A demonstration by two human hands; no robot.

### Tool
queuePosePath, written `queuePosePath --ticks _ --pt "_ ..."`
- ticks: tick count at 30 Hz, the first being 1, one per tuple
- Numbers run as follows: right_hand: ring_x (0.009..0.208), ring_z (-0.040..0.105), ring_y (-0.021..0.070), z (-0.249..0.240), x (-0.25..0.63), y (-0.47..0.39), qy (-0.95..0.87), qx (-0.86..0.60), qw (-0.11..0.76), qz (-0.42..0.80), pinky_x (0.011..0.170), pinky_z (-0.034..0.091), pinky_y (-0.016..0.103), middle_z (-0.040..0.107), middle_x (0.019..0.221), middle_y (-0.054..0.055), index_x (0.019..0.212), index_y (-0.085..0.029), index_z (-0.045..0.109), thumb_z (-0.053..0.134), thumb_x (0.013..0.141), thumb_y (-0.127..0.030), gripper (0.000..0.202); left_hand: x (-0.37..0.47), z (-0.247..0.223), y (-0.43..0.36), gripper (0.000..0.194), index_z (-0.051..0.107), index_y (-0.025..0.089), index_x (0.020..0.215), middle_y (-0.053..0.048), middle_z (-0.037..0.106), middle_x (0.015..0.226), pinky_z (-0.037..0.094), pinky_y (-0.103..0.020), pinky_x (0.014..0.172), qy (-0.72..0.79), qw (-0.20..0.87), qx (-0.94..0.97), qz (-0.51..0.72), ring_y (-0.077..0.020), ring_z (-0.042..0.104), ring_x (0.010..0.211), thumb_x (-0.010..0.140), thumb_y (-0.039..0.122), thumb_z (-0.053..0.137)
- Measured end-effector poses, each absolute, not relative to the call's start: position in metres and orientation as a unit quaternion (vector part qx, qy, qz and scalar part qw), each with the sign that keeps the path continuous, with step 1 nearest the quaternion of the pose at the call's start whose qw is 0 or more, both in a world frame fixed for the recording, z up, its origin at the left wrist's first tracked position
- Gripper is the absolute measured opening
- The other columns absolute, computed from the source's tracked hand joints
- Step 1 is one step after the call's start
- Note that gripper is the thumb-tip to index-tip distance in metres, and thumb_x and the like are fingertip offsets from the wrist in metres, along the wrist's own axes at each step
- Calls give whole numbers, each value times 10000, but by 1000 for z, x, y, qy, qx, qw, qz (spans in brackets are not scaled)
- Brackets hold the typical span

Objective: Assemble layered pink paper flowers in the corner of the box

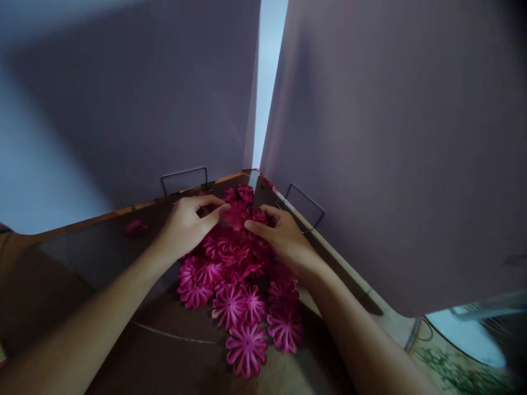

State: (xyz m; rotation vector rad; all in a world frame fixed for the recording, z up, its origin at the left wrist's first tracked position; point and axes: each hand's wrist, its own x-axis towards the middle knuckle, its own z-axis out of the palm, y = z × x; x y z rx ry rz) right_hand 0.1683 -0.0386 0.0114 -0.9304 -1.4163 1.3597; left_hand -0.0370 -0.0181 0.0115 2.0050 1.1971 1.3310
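Observation:
A heap of magenta artificial flower pieces point(230, 299), each a round of ribbed petals with a small centre mark, lies on the dark tabletop point(164, 359). Over the far part of the heap, my left hand point(191, 222) pinches the edge of a blurred magenta flower piece point(236, 215) between thumb and fingers. My right hand point(286, 233) closes on the other side of it, thumb toward me and fingers partly hidden behind petals. Whether the two hands grip one piece or several layered ones is hard to make out.
Two big pale panels, one left point(164, 109) and one right point(391, 137), stand along the table's far edges, with thin wire stands point(184, 172) at their feet. A single magenta piece point(136, 227) lies apart at left. Green sprigs point(457, 370) show at lower right.

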Motion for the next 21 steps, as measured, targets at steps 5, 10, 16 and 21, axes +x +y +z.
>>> queuePosePath --ticks 5,10,16,21 --pt "606 558 121 11 170 -38 -585 -393 444 552 589 431 263 633 741 -5 838 -193 646 769 748 -400 257 -44 7 -12 207 753 198 921 -35 756 864 490 -271 713 441 230 719 485 -185 684 794 840 375 684" --pt "734 629 170 10 173 -36 -624 -394 421 528 675 480 305 694 873 33 913 -211 679 743 772 -400 244 -43 9 -12 179 756 208 872 -28 760 879 497 -273 753 434 208 731 483 -186 688 828 842 368 683" --pt "688 604 156 8 182 -30 -664 -418 407 468 632 443 285 681 787 7 845 -218 699 769 749 -386 205 -58 18 -7 170 763 222 843 -13 754 820 479 -248 643 463 201 689 520 -164 661 713 829 378 695" --pt "608 564 135 12 187 -29 -619 -428 437 492 591 418 277 667 729 11 803 -189 701 733 778 -406 221 -77 24 -1 189 751 197 814 -19 730 769 467 -229 633 425 244 677 549 -133 624 676 787 383 732"
